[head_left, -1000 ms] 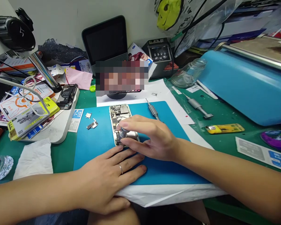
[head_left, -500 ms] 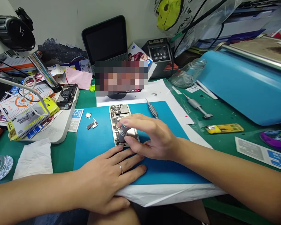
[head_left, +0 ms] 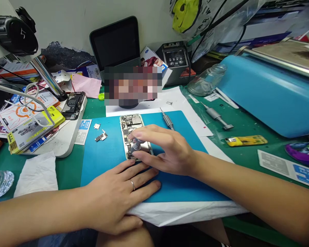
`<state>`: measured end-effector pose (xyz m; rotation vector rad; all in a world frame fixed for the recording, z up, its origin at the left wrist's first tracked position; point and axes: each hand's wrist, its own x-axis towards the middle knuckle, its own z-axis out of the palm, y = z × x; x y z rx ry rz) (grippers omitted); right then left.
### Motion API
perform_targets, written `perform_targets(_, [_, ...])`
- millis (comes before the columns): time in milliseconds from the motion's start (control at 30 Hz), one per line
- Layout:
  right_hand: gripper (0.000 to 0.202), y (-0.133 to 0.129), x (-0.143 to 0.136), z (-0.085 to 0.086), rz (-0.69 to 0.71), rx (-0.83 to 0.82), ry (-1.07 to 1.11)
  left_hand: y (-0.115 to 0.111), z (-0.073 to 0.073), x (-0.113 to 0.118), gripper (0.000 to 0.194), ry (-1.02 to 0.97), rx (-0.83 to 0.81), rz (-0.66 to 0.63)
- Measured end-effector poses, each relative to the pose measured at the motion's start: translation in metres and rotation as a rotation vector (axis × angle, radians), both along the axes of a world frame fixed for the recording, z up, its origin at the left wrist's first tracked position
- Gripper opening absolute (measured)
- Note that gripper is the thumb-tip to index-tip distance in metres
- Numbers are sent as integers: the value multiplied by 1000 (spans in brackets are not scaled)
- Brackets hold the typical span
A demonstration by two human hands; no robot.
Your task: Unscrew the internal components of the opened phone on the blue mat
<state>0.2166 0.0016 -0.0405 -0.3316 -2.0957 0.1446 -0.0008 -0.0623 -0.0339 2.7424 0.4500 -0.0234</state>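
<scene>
An opened phone (head_left: 132,120) with its inner parts showing lies on the blue mat (head_left: 103,154). My right hand (head_left: 167,147) grips a grey screwdriver (head_left: 137,145) over the phone's lower part, its tip down among the parts. Fingers spread, my left hand (head_left: 121,192) lies flat on the mat, its fingertips at the phone's bottom edge. Left of the phone are a small metal piece (head_left: 97,126) and a dark bracket-like part (head_left: 101,137). A second screwdriver (head_left: 168,120) rests on the mat behind my right hand.
At the left, another opened phone (head_left: 73,105) and a yellow box (head_left: 32,130) sit on a white stand base (head_left: 64,144). A third screwdriver (head_left: 215,115), a yellow tool (head_left: 246,140) and a glass jar (head_left: 206,80) are at the right. A dark screen (head_left: 115,43) stands behind.
The screwdriver's handle and the fingers of my right hand around it have shifted very slightly. My left hand rests as before.
</scene>
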Motion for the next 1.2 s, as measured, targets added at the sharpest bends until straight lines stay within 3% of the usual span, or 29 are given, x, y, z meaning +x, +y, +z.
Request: perform_targets(1200, [55, -1, 1, -6, -47, -8, -1, -1, -1, 1, 76, -21, 23, 11])
